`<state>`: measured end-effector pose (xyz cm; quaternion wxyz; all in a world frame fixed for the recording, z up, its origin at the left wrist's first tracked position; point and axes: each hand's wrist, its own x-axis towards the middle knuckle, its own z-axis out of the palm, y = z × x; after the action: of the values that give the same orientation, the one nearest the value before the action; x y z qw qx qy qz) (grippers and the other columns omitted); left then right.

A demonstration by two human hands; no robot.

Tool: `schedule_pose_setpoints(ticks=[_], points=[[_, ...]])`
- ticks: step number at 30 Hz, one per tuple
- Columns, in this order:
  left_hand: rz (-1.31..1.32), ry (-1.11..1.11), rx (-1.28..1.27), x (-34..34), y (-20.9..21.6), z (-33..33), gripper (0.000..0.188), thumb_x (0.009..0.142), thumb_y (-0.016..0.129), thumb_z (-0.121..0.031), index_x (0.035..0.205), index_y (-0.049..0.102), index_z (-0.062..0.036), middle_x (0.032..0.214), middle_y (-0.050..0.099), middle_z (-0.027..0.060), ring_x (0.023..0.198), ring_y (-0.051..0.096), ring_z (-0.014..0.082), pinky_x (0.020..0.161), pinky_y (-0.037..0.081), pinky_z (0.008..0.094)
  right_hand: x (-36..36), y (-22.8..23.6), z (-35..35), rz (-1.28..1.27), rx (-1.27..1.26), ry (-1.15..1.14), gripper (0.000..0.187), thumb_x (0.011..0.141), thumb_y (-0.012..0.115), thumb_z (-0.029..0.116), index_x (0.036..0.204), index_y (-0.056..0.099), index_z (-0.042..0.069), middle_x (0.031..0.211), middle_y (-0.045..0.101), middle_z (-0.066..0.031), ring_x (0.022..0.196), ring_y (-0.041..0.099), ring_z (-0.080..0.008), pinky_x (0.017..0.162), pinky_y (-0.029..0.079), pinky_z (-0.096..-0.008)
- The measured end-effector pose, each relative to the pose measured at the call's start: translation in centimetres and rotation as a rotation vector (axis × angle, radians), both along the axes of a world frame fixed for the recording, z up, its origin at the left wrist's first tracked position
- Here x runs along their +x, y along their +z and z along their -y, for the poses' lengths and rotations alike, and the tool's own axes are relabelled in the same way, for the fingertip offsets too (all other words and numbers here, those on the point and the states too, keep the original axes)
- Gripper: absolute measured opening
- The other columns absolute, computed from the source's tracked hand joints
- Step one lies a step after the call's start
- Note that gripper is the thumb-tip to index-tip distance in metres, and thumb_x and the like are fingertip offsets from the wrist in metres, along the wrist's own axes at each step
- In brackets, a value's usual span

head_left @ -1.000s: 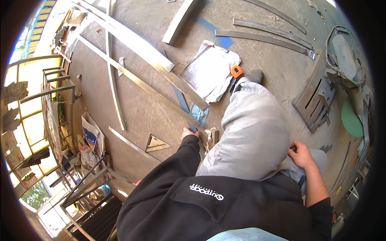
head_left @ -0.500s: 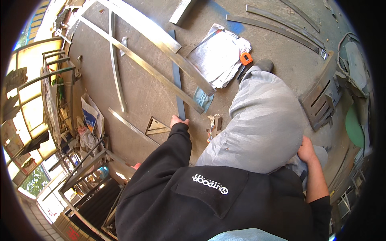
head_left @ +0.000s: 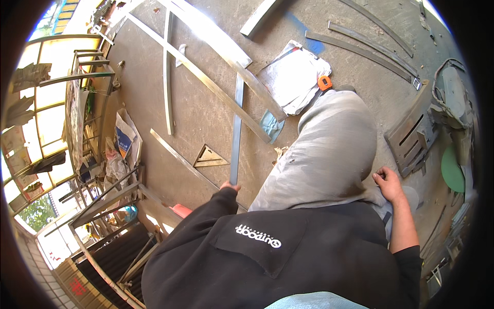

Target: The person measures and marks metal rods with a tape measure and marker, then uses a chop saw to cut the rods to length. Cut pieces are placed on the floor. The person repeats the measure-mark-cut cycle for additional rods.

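Observation:
My left hand (head_left: 229, 186) is closed around the near end of a flat, dark blue-grey metal bar (head_left: 236, 149) lying on the floor. Its far part passes beneath a long tan metal bar (head_left: 198, 78) and reaches a wide shiny bar (head_left: 213, 38). To the left of the held bar lies a small triangular metal frame (head_left: 209, 156), with a thin strip (head_left: 177, 153) beside it. My right hand (head_left: 389, 184) is raised beside my bent knee, fingers curled in, and I see nothing in it.
White sheets (head_left: 293, 77) and an orange tape measure (head_left: 324, 83) lie ahead by my foot. A blue cloth (head_left: 271, 126) sits under the bar ends. Curved strips (head_left: 368, 46) lie far right, a slotted metal piece (head_left: 411, 139) at right. Metal frames (head_left: 105, 206) stand left.
My left hand has drawn the blue-grey bar toward me, and its far end no longer shows beyond the wide bar. My right hand has lifted off my knee. The view has shifted slightly.

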<state>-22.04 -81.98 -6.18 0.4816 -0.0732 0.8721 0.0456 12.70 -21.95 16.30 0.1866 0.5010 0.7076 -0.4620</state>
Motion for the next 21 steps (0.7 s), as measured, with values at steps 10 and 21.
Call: schedule_pose_setpoints(ticks=[10,21], points=[[-0.376,-0.107,-0.250,-2.1,18.9,14.0,0.041,0.071,0.075,-0.033,0.095,0.075,0.0000,0.092,0.076,0.0222,0.091,0.074,0.0370,0.086,0.057,0.0416,1.0,0.7,0.7,-0.100,0.043,0.009,0.028,0.093,0.075,0.025,0.094,0.067,-0.002,0.077,0.068,-0.0089,0.071,0.063,-0.0166,0.068,0.052,-0.0337],[-0.789,0.294,0.298,-4.1,12.8,5.6,0.027,0.068,0.067,-0.025,0.072,0.070,0.0014,0.062,0.065,0.0175,0.062,0.066,0.0317,0.065,0.053,0.0432,1.7,1.9,1.4,-0.311,0.000,-0.038,0.025,0.095,0.071,0.022,0.092,0.065,-0.002,0.078,0.069,-0.0086,0.073,0.064,-0.0163,0.070,0.052,-0.0332]])
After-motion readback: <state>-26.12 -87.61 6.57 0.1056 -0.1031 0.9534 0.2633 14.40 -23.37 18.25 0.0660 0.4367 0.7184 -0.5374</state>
